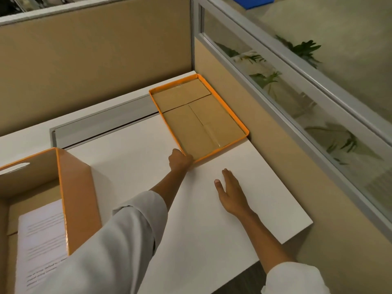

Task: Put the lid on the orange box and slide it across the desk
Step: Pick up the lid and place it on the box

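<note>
1. Orange box at lower left of the frame, open-topped, a printed sheet lying inside; standing on the white worktop.
2. Lid upside down at centre-right, brown inner face up, orange rim showing, pushed against the beige partition at the worktop's far right.
3. Left hand stretched out from the lower left, fingers curled over the lid's nearest corner; looks closed on the rim, probably to draw or lift the lid toward the box.
4. Right hand flat and open just below the lid, palm down, fingers spread, holding nothing; touching the worktop or hovering just above it, cannot tell. Likely placed to take the lid's other edge.
5. Box and lid well apart, so lid must be lifted, turned over and carried leftward before any sliding.
6. Judged stage: early, lid not yet on.
</note>
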